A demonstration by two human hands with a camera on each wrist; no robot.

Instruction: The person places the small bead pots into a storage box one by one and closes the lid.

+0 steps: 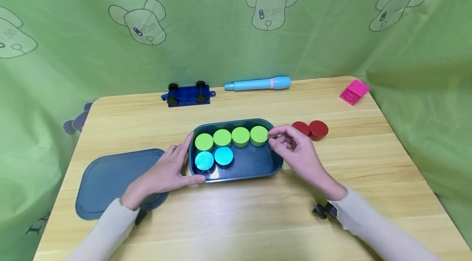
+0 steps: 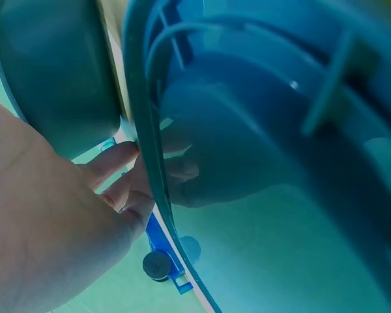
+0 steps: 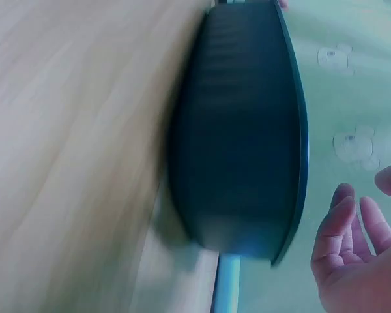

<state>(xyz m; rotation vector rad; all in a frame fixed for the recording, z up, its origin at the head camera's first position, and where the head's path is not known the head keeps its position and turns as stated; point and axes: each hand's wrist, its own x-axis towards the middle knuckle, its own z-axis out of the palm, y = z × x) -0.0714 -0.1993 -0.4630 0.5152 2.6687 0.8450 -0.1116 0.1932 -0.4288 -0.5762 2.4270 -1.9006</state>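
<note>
My left hand (image 1: 166, 174) grips the left end of a dark blue-grey plastic box (image 1: 254, 164), thumb at the near rim and fingers at the far side. Inside, several light-green round blocks (image 1: 241, 137) line the far side. Two round blocks with shiny blue tops (image 1: 223, 157) sit at the near left. My right hand (image 1: 300, 156) hovers over the box's right end, fingers loosely bent beside the rightmost green block (image 1: 259, 135). In the right wrist view its thumb and fingers (image 3: 339, 228) stand apart with nothing between them.
A matching lid (image 1: 118, 177) lies left, partly under my left forearm. Two red round blocks (image 1: 318, 130) lie beyond my right hand. Along the back are a blue wheeled toy base (image 1: 189, 95), a light-blue toy microphone (image 1: 258, 84) and a pink block (image 1: 355, 91). A green curtain hangs behind.
</note>
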